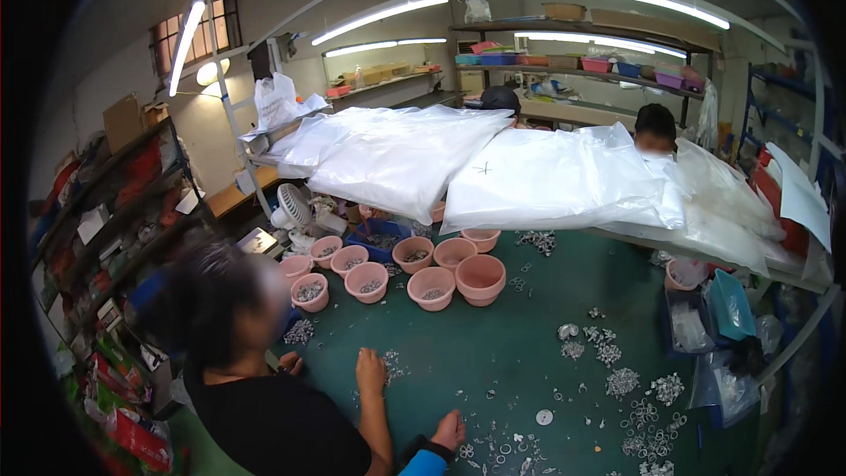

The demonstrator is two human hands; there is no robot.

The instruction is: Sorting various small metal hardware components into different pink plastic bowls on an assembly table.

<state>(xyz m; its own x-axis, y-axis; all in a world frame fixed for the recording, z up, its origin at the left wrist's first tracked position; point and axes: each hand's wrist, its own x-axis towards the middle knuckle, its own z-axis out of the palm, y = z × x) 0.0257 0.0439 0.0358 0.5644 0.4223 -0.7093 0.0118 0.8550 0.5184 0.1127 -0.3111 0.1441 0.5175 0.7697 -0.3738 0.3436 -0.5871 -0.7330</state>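
Observation:
My left hand, with a blue sleeve at its wrist, rests over the green tabletop near the lower edge. Its fingers are curled closed; anything inside them is hidden. Just right of it lie scattered small silvery rings and metal pieces. A pale round disc sits a little farther right. Beyond it spreads a larger group of silvery rings, with heaps of small metal parts behind them. My right hand is out of view.
A co-worker in black sits close on my left, hands on the table. Pink bowls, several holding metal parts, stand at the far side with a blue basket. Plastic-covered shelf hangs across the back. Blue bins stand right.

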